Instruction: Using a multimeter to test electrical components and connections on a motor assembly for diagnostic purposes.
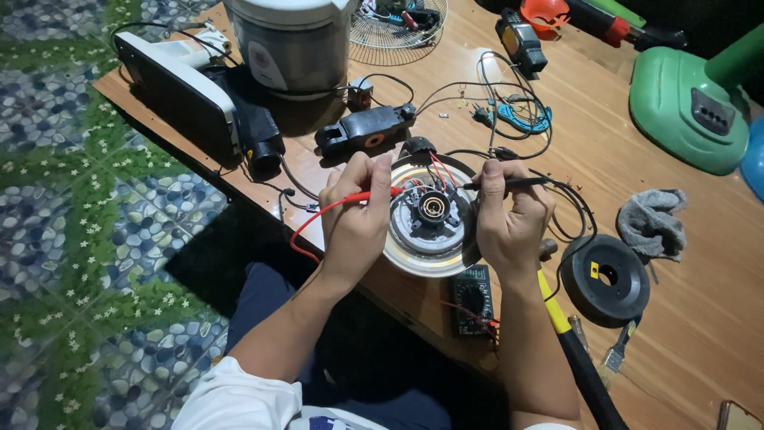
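This looks like a home repair corner rather than a proper workshop. A low wooden table [676, 302] sits on a floor [72, 199] of pebble-and-flower patterned vinyl at the left of the frame. Across the tabletop lie opened appliances, loose wires [509, 103], a multimeter [473, 301], a rice cooker [290, 44] at top centre, and a green fan base [688, 103] at upper right.

Both forearms reach fwd from bottom of frame, bare. Left hand [354, 219] curled, thumb & fingers pinched, knuckles up. Right hand [509, 215] same pinch grip, wrist slightly bent, hands apart.
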